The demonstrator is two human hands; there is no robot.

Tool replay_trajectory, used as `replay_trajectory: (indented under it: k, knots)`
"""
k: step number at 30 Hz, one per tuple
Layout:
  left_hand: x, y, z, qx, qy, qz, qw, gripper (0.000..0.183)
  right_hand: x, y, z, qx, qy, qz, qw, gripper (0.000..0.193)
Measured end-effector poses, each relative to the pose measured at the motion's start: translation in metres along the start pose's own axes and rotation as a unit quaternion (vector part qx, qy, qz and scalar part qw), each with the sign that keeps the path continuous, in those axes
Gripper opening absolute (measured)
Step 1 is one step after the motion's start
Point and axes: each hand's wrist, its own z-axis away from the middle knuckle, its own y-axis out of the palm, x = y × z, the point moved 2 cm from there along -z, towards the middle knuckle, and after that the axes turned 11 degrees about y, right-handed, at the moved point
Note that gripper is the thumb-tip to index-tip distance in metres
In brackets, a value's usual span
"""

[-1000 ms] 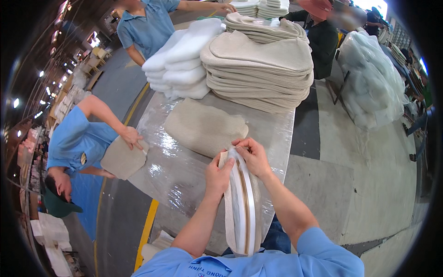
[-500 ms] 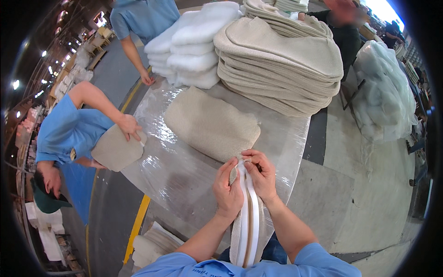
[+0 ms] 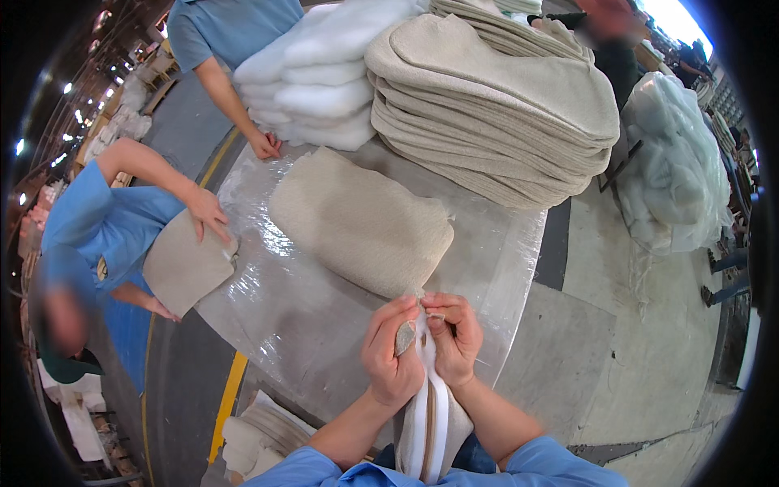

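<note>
A beige fabric cover (image 3: 462, 422) with white zipper tape (image 3: 439, 414) along its opening hangs from my hands toward my body. My left hand (image 3: 392, 353) pinches one side of its far end, fingers closed, a fold of fabric showing beside the thumb. My right hand (image 3: 456, 337) pinches the other side, its fingertips almost meeting the left ones. Just beyond my fingertips, a plump beige cushion (image 3: 357, 219) lies flat on the plastic-covered table (image 3: 495, 252). Whether its near corner touches the held cover I cannot tell.
Stacked beige covers (image 3: 495, 122) and white padding (image 3: 324, 73) fill the table's far side. At left, a co-worker (image 3: 105, 219) holds a beige piece (image 3: 191, 264); another co-worker's hand (image 3: 265, 146) rests at the table edge. A plastic-wrapped bundle (image 3: 673, 162) stands right.
My hands have shifted slightly toward me, and their fingertips have drawn closer together on the cover. The co-worker at left has lowered the beige piece a little.
</note>
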Motion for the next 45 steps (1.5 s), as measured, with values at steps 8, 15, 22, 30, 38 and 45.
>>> replay_trajectory:
  k: [8,15,22,30,38,45]
  knots:
    - [0.000,-0.007,0.004,0.020,-0.077,0.037,0.996,0.021,-0.004,-0.002,0.001,0.009,0.006,-0.042,0.999,0.008]
    - [0.001,-0.004,0.006,0.028,-0.071,0.029,0.997,0.030,-0.001,-0.003,-0.007,0.022,-0.024,-0.008,0.999,0.010]
    - [0.010,-0.002,0.011,0.031,-0.019,0.011,0.999,0.027,-0.009,-0.003,-0.007,0.045,-0.011,-0.041,0.998,0.008]
    - [0.011,-0.005,0.016,0.012,-0.042,0.013,0.999,0.025,0.000,0.000,-0.016,0.119,0.020,-0.013,0.993,0.020]
    - [0.026,-0.011,0.018,0.011,-0.056,0.057,0.997,0.025,-0.012,0.005,-0.014,0.111,-0.004,-0.022,0.994,0.014]
    - [0.029,-0.011,0.022,-0.015,-0.014,0.057,0.998,0.021,-0.009,0.006,-0.015,0.086,-0.012,-0.018,0.996,0.011]
